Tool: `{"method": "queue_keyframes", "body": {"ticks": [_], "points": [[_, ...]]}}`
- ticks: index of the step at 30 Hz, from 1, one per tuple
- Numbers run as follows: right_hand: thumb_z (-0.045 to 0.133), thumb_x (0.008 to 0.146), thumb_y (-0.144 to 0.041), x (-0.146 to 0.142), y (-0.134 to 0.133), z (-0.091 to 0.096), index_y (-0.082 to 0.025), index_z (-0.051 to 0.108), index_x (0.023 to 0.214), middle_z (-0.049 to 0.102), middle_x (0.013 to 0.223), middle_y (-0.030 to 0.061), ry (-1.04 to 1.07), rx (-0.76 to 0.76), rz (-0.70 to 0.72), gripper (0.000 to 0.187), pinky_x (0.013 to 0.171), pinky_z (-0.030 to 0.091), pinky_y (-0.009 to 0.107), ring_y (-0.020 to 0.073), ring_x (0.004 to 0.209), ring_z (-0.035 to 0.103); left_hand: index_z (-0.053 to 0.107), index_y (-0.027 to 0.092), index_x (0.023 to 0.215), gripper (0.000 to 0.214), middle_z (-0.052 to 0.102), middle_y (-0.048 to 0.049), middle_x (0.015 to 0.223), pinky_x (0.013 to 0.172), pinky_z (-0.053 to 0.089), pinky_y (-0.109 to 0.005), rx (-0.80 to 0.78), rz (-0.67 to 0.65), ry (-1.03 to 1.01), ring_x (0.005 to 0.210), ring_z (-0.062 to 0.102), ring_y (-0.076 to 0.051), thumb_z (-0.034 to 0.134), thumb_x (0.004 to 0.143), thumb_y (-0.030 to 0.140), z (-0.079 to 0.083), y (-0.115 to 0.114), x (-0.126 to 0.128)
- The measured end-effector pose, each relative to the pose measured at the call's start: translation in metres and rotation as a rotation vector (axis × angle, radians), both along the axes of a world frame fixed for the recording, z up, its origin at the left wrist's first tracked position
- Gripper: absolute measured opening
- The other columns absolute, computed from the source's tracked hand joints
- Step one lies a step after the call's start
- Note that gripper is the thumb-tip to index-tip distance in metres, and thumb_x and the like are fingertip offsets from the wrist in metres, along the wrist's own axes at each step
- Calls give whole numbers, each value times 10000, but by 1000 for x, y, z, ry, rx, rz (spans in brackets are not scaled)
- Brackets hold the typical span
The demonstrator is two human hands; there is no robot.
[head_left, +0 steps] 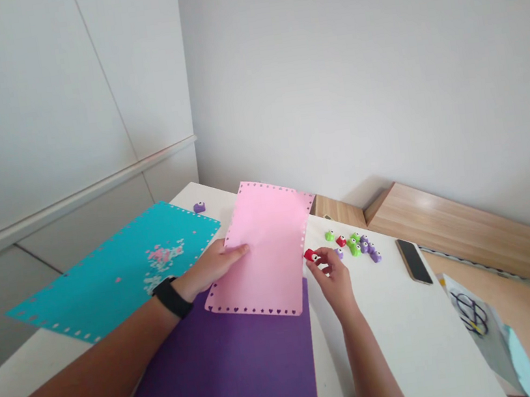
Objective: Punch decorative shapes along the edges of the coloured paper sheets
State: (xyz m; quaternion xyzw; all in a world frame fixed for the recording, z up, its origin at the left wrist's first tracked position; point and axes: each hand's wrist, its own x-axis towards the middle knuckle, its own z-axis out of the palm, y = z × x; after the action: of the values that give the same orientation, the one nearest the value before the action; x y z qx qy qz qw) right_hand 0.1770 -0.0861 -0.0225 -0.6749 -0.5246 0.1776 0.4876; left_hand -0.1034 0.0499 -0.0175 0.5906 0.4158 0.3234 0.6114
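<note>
My left hand (212, 265) grips the left edge of a pink paper sheet (272, 250), its thumb on top. Small punched shapes run along the sheet's borders. At the sheet's right edge, my right hand (332, 274) holds a small red craft punch (310, 256) between thumb and fingers. Under the pink sheet lies a purple sheet (239, 366), partly covered. A blue sheet (108, 273) with punched edges rests to the left, bearing a scatter of pink and pale paper bits (162, 255).
Several green, red and purple punches (354, 245) cluster right of my right hand. One purple punch (199, 207) sits at the table's far left. A phone (414, 261) lies near the right table edge. Beyond is a wooden headboard (466, 223) and a bag with dark cord (479, 319).
</note>
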Motion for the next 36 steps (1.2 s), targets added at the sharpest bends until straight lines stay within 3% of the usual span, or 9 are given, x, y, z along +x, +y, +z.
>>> {"method": "queue_keyframes", "body": {"ticks": [6,17,24,36], "points": [[711,818,-482,-9,6,-8,-231,626,1011,708,1001,65,90,34,-133,328,592,511,291,191,749,657,735,171,1152,536,769,-100,1149,838,578,-368,-17,-25,-27,1000,725,-326,796,744,514,1,-2,2],[735,800,-472,-9,2,-12,-233,627,1011,704,976,58,145,36,-128,336,557,508,275,188,747,665,763,163,1071,507,784,-101,1092,813,578,-357,-15,-5,6,977,726,-340,812,712,518,2,-1,1],[747,802,-466,-9,2,-11,-234,621,1006,703,966,54,161,29,-117,334,543,495,266,186,736,656,749,194,1122,499,776,-85,1131,927,551,-385,22,-42,-42,1054,708,-335,793,744,517,1,-1,1],[746,811,-454,-11,2,-9,-224,624,998,703,980,55,163,21,-116,320,542,489,258,178,725,657,726,170,1147,526,772,-105,1139,851,581,-367,-5,-65,-2,1003,729,-317,763,770,535,2,-2,1]]}}
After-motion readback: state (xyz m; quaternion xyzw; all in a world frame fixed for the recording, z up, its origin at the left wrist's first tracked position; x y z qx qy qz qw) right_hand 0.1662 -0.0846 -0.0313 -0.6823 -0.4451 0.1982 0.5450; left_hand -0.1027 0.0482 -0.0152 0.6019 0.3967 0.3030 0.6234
